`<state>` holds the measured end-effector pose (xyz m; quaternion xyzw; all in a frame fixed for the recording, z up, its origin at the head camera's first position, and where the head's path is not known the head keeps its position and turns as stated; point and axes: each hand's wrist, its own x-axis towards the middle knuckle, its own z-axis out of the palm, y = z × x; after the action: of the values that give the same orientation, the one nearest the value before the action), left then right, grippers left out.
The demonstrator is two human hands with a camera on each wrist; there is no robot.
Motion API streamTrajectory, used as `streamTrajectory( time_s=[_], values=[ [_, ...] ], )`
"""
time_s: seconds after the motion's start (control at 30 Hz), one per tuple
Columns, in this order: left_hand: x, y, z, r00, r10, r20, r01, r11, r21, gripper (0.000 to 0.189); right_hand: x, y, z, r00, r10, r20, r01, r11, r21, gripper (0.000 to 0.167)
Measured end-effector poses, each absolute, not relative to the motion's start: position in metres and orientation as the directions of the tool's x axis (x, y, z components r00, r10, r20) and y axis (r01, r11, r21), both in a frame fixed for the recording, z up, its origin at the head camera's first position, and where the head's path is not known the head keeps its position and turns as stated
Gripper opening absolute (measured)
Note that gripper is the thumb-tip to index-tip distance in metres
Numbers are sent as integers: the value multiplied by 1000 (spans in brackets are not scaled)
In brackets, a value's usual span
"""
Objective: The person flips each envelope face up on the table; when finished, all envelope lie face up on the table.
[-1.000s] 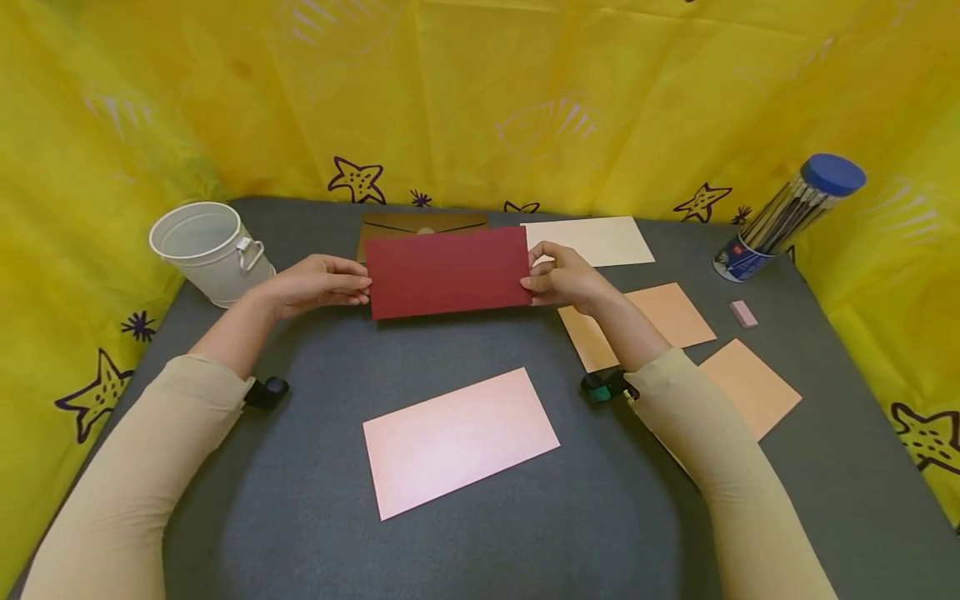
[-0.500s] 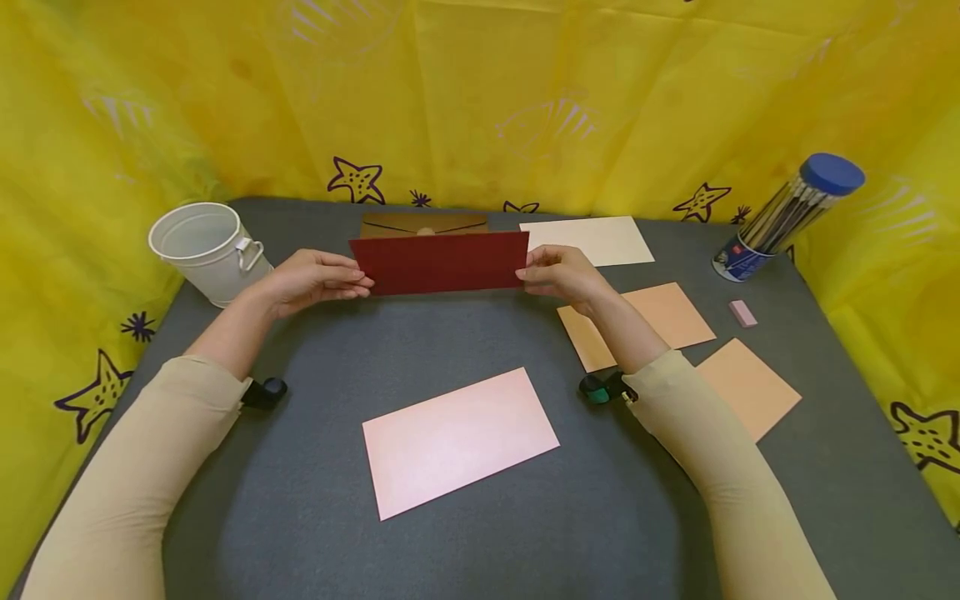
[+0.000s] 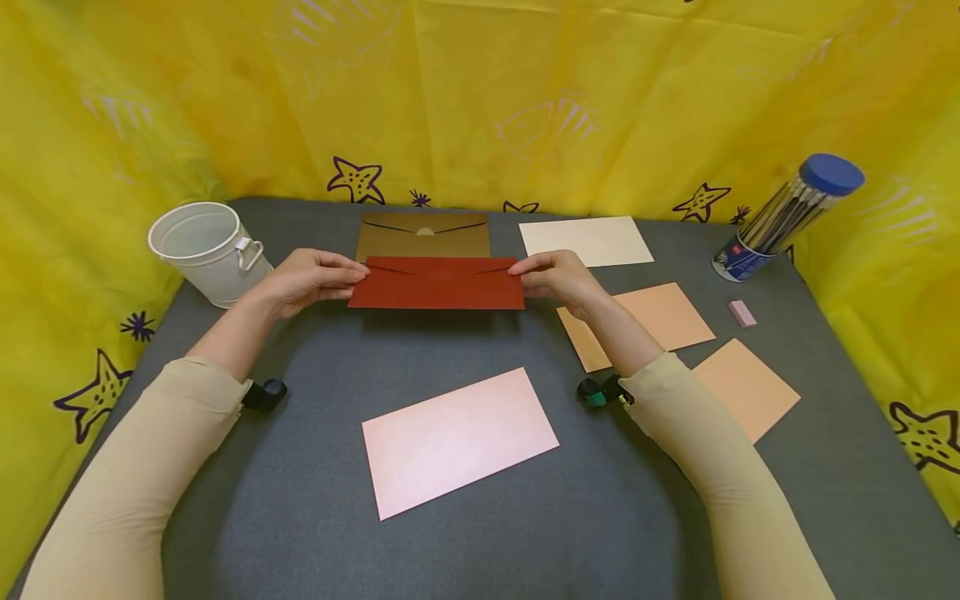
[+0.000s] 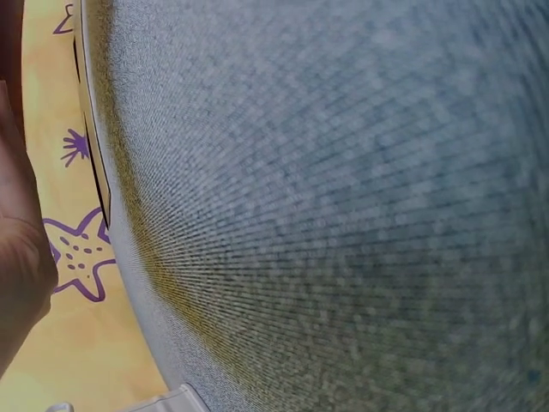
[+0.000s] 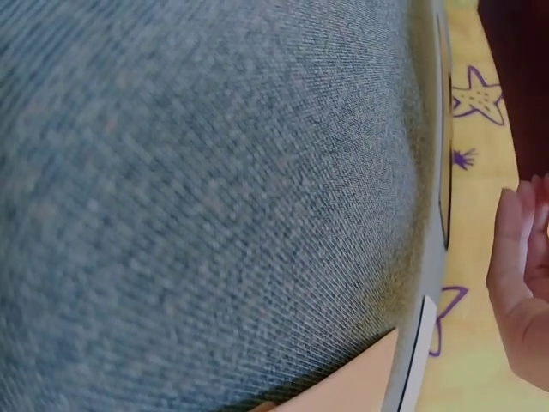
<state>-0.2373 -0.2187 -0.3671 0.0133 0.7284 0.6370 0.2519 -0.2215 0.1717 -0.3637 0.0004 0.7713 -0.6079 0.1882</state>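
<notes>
Both hands hold a red envelope (image 3: 438,287) by its short ends, raised above the dark grey table (image 3: 300,467) with a shadow under it. Its flap side now faces up. The left hand (image 3: 311,279) pinches the left end, thumb on top; the right hand (image 3: 558,279) pinches the right end the same way. In the left wrist view, part of the left hand (image 4: 21,249) shows at the left edge. The right wrist view has the right hand's fingers (image 5: 508,249) at the right edge, beside the dark underside of the envelope (image 5: 519,77).
A gold envelope (image 3: 423,235) lies behind the red one, a cream envelope (image 3: 588,240) to its right. A pink envelope (image 3: 461,446) lies in front. Peach envelopes (image 3: 667,312), an eraser (image 3: 742,313) and a pencil tub (image 3: 780,221) are right; a white bucket (image 3: 210,258) is left.
The red envelope has been tilted over from its plain face to its flap side, passing nearly edge-on. Both hands stay at its ends and have shifted only slightly.
</notes>
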Motion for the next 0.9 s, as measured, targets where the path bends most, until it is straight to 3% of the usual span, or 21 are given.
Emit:
streamTrajectory(
  time_s=[0.07,0.23,0.37,0.6,0.9],
  values=[
    [-238,-218,-368,-879,321,-353,-291,224,930,8,-221,171,-365,-923,-246,-294,235,245,-941,29],
    [-238,-217,-367,-878,295,-378,-286,312,906,40,-220,169,-366,-902,-298,-312,248,234,-940,35],
    [-238,-218,-365,-864,273,-422,-311,370,875,51,-218,165,-367,-878,-330,-346,272,250,-929,41],
    [-239,-222,-369,-832,272,-484,-350,419,838,52,-219,161,-370,-842,-345,-416,332,277,-902,48],
    [-240,-224,-380,-840,268,-472,-323,450,832,44,-220,153,-375,-828,-366,-425,335,285,-898,45]
  ],
)
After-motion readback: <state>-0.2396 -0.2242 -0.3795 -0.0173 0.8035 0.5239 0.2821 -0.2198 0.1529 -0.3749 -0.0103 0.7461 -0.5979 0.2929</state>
